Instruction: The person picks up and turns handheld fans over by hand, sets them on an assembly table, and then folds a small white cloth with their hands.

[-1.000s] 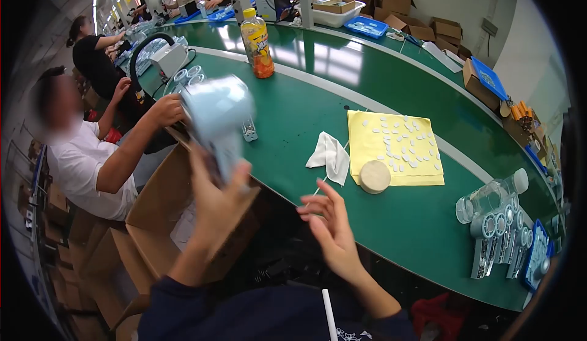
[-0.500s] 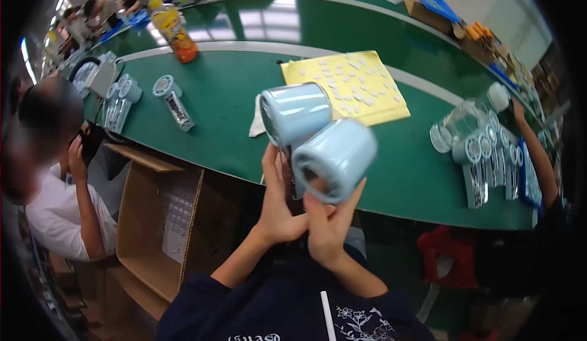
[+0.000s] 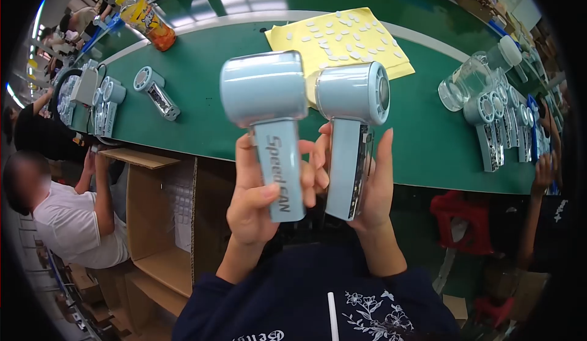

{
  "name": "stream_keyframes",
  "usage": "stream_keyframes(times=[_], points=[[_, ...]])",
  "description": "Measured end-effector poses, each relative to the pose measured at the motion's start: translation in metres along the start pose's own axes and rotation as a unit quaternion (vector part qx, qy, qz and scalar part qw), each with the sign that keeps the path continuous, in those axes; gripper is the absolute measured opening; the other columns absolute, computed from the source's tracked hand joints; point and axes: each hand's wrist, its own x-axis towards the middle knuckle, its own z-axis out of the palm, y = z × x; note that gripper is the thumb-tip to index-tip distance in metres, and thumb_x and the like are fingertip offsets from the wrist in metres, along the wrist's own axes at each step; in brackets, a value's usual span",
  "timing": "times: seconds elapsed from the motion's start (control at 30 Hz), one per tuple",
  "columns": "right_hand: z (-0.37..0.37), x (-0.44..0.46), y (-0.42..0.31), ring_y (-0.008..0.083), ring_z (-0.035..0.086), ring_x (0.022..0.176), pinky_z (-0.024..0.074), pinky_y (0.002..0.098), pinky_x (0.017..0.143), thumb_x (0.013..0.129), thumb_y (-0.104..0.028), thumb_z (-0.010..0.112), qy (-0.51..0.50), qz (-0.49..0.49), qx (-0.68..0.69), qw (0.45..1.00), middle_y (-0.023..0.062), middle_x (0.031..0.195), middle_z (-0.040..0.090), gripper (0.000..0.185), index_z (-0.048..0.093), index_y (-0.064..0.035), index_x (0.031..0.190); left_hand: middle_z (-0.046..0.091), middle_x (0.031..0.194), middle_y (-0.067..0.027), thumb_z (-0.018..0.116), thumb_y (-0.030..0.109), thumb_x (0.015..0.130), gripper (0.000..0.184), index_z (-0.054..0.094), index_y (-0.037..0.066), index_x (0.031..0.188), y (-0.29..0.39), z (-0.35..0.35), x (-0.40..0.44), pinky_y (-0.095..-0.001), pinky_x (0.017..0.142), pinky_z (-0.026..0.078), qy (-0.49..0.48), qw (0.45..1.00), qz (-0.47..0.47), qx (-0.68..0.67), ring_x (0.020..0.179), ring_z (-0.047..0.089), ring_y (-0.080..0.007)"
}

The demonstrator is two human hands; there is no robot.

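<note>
Two light-blue handheld fans are held up side by side above the near table edge. The left fan (image 3: 263,90) has "Speed FAN" lettering down its handle, and my left hand (image 3: 252,197) is closed around that handle. My right hand (image 3: 374,197) grips the right fan (image 3: 345,93) by its handle, whose side is open with dark inner parts showing. The right fan's round grille faces right. Behind both heads lies a yellow sheet (image 3: 342,32) dotted with small white pieces, partly covered by the fans.
Another fan (image 3: 160,99) lies on the green table (image 3: 202,109). Several fans (image 3: 489,133) stand at the right beside a clear plastic jar (image 3: 458,90). A drink bottle (image 3: 147,23) is at the back left. An open cardboard box (image 3: 160,219) and a seated person (image 3: 82,219) are at the left.
Both fans have turned from heads pointing toward me to upright, with handles now visible. My hands have moved apart, one on each handle. The camera view has shifted slightly.
</note>
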Motion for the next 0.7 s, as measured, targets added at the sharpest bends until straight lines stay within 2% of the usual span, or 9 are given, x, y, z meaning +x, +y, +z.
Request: stream_keyframes(times=[0.03,0.13,0.17,0.3,0.43,0.53,0.57,0.67,0.7], points=[[-0.002,0.000,0.001,0.0140,0.053,0.072,0.0442,0.0260,0.064,0.099,-0.061,0.010,-0.026,-0.013,0.007,1.000,0.0100,0.091,0.056,0.073,0.042,-0.0005,0.125,0.045,0.123,-0.0298,0.054,0.019,0.083,0.063,0.028,-0.001,0.138,-0.001,-0.003,0.000,-0.0319,0.055,0.053,-0.008,1.000,0.018,-0.015,0.081,0.054,-0.0243],[0.006,-0.005,0.001,0.0141,0.054,0.070,0.0454,0.0254,0.063,0.098,-0.063,0.012,-0.030,-0.005,-0.003,1.000,0.0102,0.088,0.056,0.075,0.042,0.0003,0.125,0.049,0.120,-0.0322,0.054,0.012,0.081,0.057,0.025,0.005,0.129,0.005,-0.012,-0.001,-0.0374,0.061,0.055,-0.013,0.992,-0.023,-0.127,0.079,0.059,-0.0294],[0.001,-0.004,0.004,0.0148,0.057,0.069,0.0470,0.0248,0.061,0.096,-0.067,0.014,-0.046,-0.005,-0.017,0.999,0.0102,0.086,0.057,0.080,0.042,0.0015,0.124,0.050,0.115,-0.0318,0.051,0.018,0.086,0.051,0.024,0.001,0.126,0.005,-0.013,-0.001,-0.0327,0.053,0.053,-0.025,0.996,-0.020,-0.087,0.075,0.058,-0.0277],[0.008,-0.005,0.004,0.0163,0.058,0.066,0.0483,0.0252,0.059,0.094,-0.069,0.016,-0.010,0.023,-0.075,0.997,0.0102,0.077,0.057,0.082,0.043,0.0031,0.121,0.053,0.103,-0.0296,0.037,0.033,0.096,0.044,0.027,-0.002,0.120,0.003,-0.006,-0.005,-0.0297,0.049,0.050,-0.027,0.996,-0.046,-0.073,0.070,0.057,-0.0257],[0.003,-0.006,0.006,0.0172,0.058,0.063,0.0484,0.0265,0.058,0.095,-0.068,0.014,-0.009,0.020,-0.095,0.995,0.0101,0.069,0.055,0.081,0.044,0.0038,0.117,0.055,0.087,-0.0243,0.019,0.046,0.101,0.054,0.030,-0.003,0.118,0.003,-0.003,-0.007,-0.0291,0.045,0.048,-0.038,0.998,-0.034,-0.033,0.063,0.056,-0.0235],[0.001,-0.005,0.001,0.0179,0.057,0.062,0.0485,0.0279,0.057,0.095,-0.066,0.013,0.001,0.032,-0.092,0.995,0.0105,0.067,0.055,0.079,0.043,0.0038,0.115,0.055,0.083,-0.0233,0.018,0.046,0.102,0.053,0.031,-0.003,0.117,0.003,0.014,-0.009,-0.0281,0.043,0.047,0.043,0.998,-0.037,-0.015,0.062,0.055,-0.0227],[0.001,-0.006,0.000,0.0180,0.057,0.062,0.0485,0.0281,0.057,0.095,-0.066,0.013,0.001,0.030,-0.083,0.996,0.0106,0.067,0.055,0.079,0.043,0.0038,0.114,0.054,0.080,-0.0216,0.017,0.045,0.102,0.052,0.032,-0.002,0.118,0.004,0.004,-0.009,-0.0268,0.044,0.047,-0.019,0.998,-0.067,0.009,0.062,0.055,-0.0219],[-0.003,-0.008,0.000,0.0181,0.057,0.060,0.0484,0.0286,0.056,0.096,-0.065,0.013,-0.001,0.023,-0.084,0.996,0.0111,0.067,0.055,0.078,0.043,0.0041,0.115,0.054,0.078,-0.0201,0.017,0.046,0.102,0.052,0.031,-0.002,0.119,0.003,0.005,-0.008,-0.0265,0.046,0.047,-0.047,0.995,-0.070,0.046,0.062,0.055,-0.0216],[-0.005,-0.008,-0.001,0.0181,0.057,0.060,0.0483,0.0288,0.055,0.096,-0.065,0.013,-0.007,0.021,-0.088,0.996,0.0113,0.067,0.055,0.077,0.043,0.0042,0.115,0.054,0.076,-0.0192,0.018,0.046,0.103,0.052,0.031,-0.002,0.120,0.002,0.010,-0.009,-0.0262,0.047,0.048,-0.014,0.996,-0.070,0.058,0.060,0.055,-0.0209]])
